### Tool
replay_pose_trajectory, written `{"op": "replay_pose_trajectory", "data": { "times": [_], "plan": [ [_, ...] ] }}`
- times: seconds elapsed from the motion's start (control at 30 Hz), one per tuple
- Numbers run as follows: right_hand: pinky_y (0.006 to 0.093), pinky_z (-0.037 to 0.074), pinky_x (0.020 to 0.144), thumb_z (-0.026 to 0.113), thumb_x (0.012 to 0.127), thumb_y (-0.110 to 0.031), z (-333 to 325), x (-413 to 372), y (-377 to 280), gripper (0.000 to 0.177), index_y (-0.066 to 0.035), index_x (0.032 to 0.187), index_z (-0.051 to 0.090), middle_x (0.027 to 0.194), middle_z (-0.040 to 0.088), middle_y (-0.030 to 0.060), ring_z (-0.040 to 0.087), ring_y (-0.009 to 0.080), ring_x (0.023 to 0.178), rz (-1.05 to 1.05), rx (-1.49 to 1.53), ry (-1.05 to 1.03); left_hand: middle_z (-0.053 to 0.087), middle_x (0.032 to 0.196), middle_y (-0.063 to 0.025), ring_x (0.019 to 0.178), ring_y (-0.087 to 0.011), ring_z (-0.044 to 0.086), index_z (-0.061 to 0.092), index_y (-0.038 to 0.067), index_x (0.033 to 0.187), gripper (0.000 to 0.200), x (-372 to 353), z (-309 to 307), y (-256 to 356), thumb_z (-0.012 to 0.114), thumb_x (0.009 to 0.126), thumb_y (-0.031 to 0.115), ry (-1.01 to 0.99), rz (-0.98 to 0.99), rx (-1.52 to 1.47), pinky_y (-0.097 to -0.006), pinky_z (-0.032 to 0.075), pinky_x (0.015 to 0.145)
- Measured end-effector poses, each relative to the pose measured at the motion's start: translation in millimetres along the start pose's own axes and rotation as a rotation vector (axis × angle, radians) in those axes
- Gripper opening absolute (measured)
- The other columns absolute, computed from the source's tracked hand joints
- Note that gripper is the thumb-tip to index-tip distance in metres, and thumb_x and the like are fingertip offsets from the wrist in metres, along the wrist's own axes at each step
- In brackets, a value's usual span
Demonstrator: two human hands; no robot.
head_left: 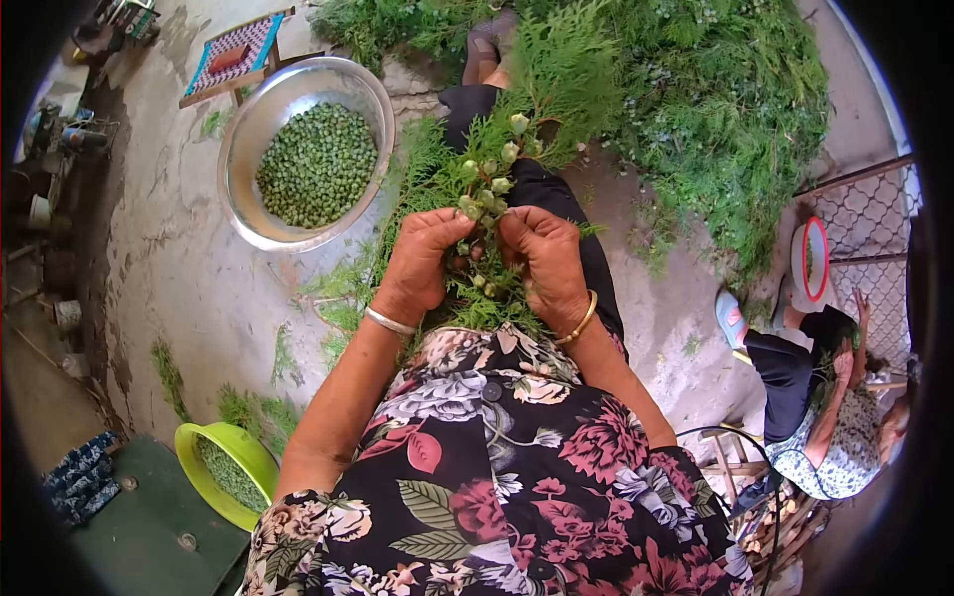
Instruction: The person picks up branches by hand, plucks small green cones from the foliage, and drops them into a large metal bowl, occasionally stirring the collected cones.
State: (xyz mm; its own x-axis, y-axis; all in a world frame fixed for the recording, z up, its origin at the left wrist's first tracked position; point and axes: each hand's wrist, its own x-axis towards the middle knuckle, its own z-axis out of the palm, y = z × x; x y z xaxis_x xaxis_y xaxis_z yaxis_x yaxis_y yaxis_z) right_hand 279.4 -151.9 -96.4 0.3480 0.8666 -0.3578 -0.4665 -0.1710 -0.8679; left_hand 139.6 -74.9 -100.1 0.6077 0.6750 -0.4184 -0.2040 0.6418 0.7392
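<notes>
A leafy green cypress-like branch (561, 74) with several pale green cones (500, 186) lies across my lap. My left hand (422, 260) is closed, thumb and fingertips pinched at the cones on the branch's left side. Close by on the right, my right hand (547, 260) is also closed, its thumb and bent fingers gripping the cone-bearing branch. The hands are a short gap apart, and foliage hides some fingertips. A metal basin (235, 189) on the ground to the left holds a heap of loose green cones (318, 164).
A large pile of cut branches (715, 109) lies ahead and right. At lower left stands a yellow-green basin (197, 475) of small green pieces. A woven stool (229, 62) is beyond the metal basin. Another person (830, 417) sits at right near a red-rimmed bucket (798, 263).
</notes>
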Motion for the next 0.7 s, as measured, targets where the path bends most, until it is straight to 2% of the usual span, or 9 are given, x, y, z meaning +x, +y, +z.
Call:
{"op": "replay_pose_trajectory", "data": {
  "times": [0.07, 0.13, 0.2, 0.27, 0.33, 0.4, 0.43, 0.53, 0.7],
  "plan": [
    [0.0199, 0.031, 0.045, 0.059, 0.091, -0.020, -5, 2, 1, 0.017, -0.004, 0.088, 0.062, 0.070, 0.057, 0.0002, 0.045, 0.0071, 0.055, 0.112, 0.246, -0.028, 0.062, 0.071, -0.0029, 0.060, -0.0093, 0.056, 0.063, 0.003, 0.080, 0.012, 2, -4, -2, 0.059, 0.086, 0.012, 0.008, -0.016, -0.018, -0.0203, 0.040, 0.049],
    [0.0201, 0.031, 0.045, 0.055, 0.093, -0.024, -43, 22, 16, 0.022, -0.002, 0.095, 0.059, 0.076, 0.058, 0.0049, 0.048, 0.0088, 0.061, 0.156, 0.829, -0.250, 0.062, 0.069, -0.0038, 0.059, -0.0089, 0.055, 0.064, 0.002, 0.080, 0.014, 10, -22, -12, 0.058, 0.086, 0.013, -0.043, 0.071, 0.004, -0.0201, 0.038, 0.048],
    [0.0201, 0.034, 0.046, 0.056, 0.092, -0.020, -46, 20, 9, 0.022, -0.001, 0.101, 0.058, 0.081, 0.059, 0.0079, 0.050, 0.0091, 0.067, 0.113, 0.807, -0.266, 0.062, 0.069, -0.0041, 0.059, -0.0088, 0.055, 0.064, 0.003, 0.080, 0.014, 6, -15, -4, 0.058, 0.087, 0.013, -0.032, 0.055, 0.009, -0.0198, 0.037, 0.048],
    [0.0207, 0.037, 0.048, 0.055, 0.091, -0.020, -18, 2, -20, 0.024, 0.001, 0.104, 0.058, 0.081, 0.059, 0.0093, 0.050, 0.0105, 0.066, 0.070, 0.317, 0.044, 0.062, 0.068, -0.0044, 0.059, -0.0086, 0.054, 0.064, 0.003, 0.080, 0.014, 5, -12, -3, 0.058, 0.087, 0.014, -0.023, 0.038, 0.012, -0.0195, 0.036, 0.048],
    [0.0207, 0.038, 0.050, 0.059, 0.087, -0.015, -10, 1, -23, 0.026, 0.001, 0.106, 0.059, 0.080, 0.060, 0.0074, 0.049, 0.0091, 0.064, 0.065, 0.323, 0.010, 0.063, 0.070, -0.0036, 0.060, -0.0086, 0.055, 0.064, 0.003, 0.081, 0.014, 8, -11, -6, 0.058, 0.087, 0.013, -0.020, 0.030, -0.002, -0.0192, 0.036, 0.048],
    [0.0207, 0.040, 0.052, 0.068, 0.080, -0.009, -5, 5, -19, 0.026, 0.002, 0.104, 0.061, 0.083, 0.063, 0.0056, 0.050, 0.0066, 0.064, -0.081, 0.031, -0.043, 0.063, 0.070, -0.0028, 0.060, -0.0086, 0.055, 0.064, 0.002, 0.082, 0.013, 6, -10, -3, 0.059, 0.086, 0.013, -0.038, 0.012, 0.009, -0.0190, 0.037, 0.048],
    [0.0207, 0.041, 0.052, 0.072, 0.075, -0.004, 6, 6, -21, 0.022, 0.002, 0.095, 0.065, 0.081, 0.064, 0.0027, 0.051, 0.0039, 0.063, -0.188, -0.107, 0.054, 0.063, 0.071, -0.0021, 0.060, -0.0086, 0.056, 0.064, 0.002, 0.083, 0.012, 6, -10, -1, 0.059, 0.086, 0.013, -0.052, -0.001, 0.020, -0.0189, 0.037, 0.048],
    [0.0214, 0.043, 0.052, 0.073, 0.075, -0.005, 16, 12, -20, 0.015, 0.002, 0.087, 0.066, 0.075, 0.065, 0.0021, 0.053, 0.0038, 0.061, -0.363, -0.398, -0.007, 0.062, 0.070, -0.0005, 0.059, -0.0085, 0.056, 0.064, 0.002, 0.086, 0.012, 4, -7, -3, 0.060, 0.085, 0.013, -0.032, -0.008, 0.007, -0.0188, 0.037, 0.048],
    [0.0208, 0.041, 0.049, 0.064, 0.084, -0.006, 14, 15, -11, 0.008, 0.002, 0.084, 0.066, 0.072, 0.065, 0.0030, 0.053, 0.0045, 0.058, -0.391, -0.329, 0.007, 0.061, 0.069, -0.0010, 0.058, -0.0086, 0.055, 0.063, 0.003, 0.084, 0.010, 6, -11, -6, 0.060, 0.086, 0.012, -0.041, 0.007, 0.003, -0.0190, 0.037, 0.047]
  ]
}}
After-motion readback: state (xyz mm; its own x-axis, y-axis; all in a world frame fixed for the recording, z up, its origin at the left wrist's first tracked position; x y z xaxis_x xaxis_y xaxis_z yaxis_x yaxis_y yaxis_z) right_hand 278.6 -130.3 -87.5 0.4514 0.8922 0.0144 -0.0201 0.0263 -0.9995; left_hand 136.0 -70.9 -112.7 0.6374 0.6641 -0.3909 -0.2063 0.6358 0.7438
